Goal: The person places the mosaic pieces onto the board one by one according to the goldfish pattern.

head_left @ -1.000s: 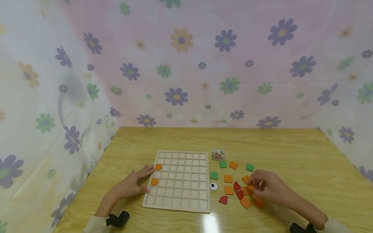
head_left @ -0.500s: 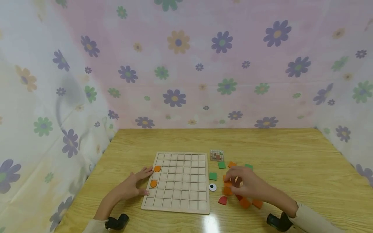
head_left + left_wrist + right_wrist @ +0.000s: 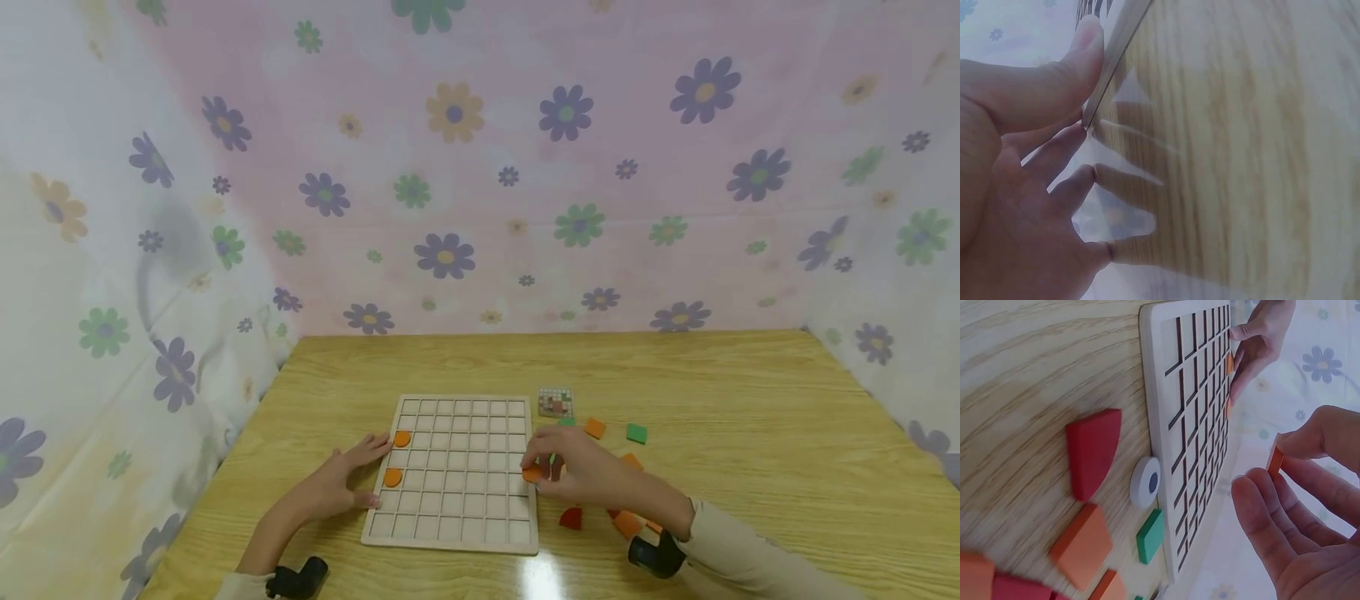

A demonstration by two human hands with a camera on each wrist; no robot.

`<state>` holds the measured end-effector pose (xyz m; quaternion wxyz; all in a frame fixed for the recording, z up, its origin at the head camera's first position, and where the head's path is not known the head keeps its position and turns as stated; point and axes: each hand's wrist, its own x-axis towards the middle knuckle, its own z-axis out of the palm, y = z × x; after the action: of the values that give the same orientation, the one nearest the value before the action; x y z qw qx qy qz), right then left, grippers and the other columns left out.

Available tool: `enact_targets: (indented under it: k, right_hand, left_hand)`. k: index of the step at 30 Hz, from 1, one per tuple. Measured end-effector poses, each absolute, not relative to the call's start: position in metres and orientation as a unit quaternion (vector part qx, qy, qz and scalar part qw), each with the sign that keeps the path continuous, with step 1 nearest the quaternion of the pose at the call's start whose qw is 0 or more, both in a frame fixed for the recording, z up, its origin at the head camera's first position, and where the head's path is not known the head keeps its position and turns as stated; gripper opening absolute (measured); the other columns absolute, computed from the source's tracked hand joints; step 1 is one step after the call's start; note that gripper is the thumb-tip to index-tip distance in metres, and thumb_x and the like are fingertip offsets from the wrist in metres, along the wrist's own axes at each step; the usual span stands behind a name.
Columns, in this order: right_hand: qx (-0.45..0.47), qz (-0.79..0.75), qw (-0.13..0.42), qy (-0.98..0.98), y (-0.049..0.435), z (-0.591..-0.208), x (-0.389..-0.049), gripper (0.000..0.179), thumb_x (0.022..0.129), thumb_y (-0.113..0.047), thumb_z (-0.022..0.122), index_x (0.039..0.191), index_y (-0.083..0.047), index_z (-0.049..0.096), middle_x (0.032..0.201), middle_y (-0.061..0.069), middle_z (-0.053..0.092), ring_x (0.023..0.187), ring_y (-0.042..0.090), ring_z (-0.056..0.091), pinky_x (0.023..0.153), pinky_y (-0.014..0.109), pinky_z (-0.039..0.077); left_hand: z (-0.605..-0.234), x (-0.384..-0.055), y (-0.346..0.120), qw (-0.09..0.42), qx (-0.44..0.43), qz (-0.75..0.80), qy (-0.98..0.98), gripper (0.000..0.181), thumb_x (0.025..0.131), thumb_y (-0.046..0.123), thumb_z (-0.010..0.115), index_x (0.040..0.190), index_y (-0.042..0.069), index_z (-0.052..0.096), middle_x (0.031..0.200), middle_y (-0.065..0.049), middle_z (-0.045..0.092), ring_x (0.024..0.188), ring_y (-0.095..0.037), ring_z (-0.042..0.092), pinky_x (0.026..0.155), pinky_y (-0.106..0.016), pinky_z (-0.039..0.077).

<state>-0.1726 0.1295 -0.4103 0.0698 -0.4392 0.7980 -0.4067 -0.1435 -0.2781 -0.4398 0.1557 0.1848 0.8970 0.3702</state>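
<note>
A wooden grid board (image 3: pixel 455 481) lies on the table, with two rounded orange pieces (image 3: pixel 402 438) in its left column. My left hand (image 3: pixel 333 487) rests at the board's left edge, fingers spread; in the left wrist view its thumb (image 3: pixel 1079 69) touches the board's side. Over the right edge of the board, my right hand (image 3: pixel 588 471) pinches an orange tile (image 3: pixel 1275 459) between thumb and fingers, above the surface. Its full outline cannot be made out. Near the board's right side lie a red quarter-round piece (image 3: pixel 1091 453), a white eye disc (image 3: pixel 1145 482) and a green tile (image 3: pixel 1150 536).
More loose orange tiles (image 3: pixel 595 427) lie right of the board, some hidden under the right hand and forearm. Another green tile (image 3: pixel 637 433) sits farther right. A small pattern card (image 3: pixel 556 402) lies by the board's upper right corner. Flowered cloth (image 3: pixel 480 167) hangs behind the table.
My right hand has moved left from the loose pieces to the board's right edge, carrying an orange tile. The left hand stays at the board's left edge. The head view has shifted slightly.
</note>
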Motion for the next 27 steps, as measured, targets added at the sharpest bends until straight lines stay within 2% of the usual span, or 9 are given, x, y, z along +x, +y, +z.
enact_targets:
  k: [27]
  right_hand:
    - [-0.47, -0.389, 0.127, 0.782, 0.04, -0.421, -0.178, 0.016, 0.087, 0.003, 0.071, 0.101, -0.002, 0.078, 0.094, 0.004, 0.067, 0.078, 0.0, 0.06, 0.068, 0.015, 0.055]
  left_hand:
    - [-0.443, -0.143, -0.279, 0.147, 0.186, 0.369, 0.899, 0.085, 0.087, 0.021, 0.082, 0.158, -0.001, 0.04, 0.166, -0.028, 0.026, 0.153, -0.055, 0.013, 0.111, -0.084, -0.007]
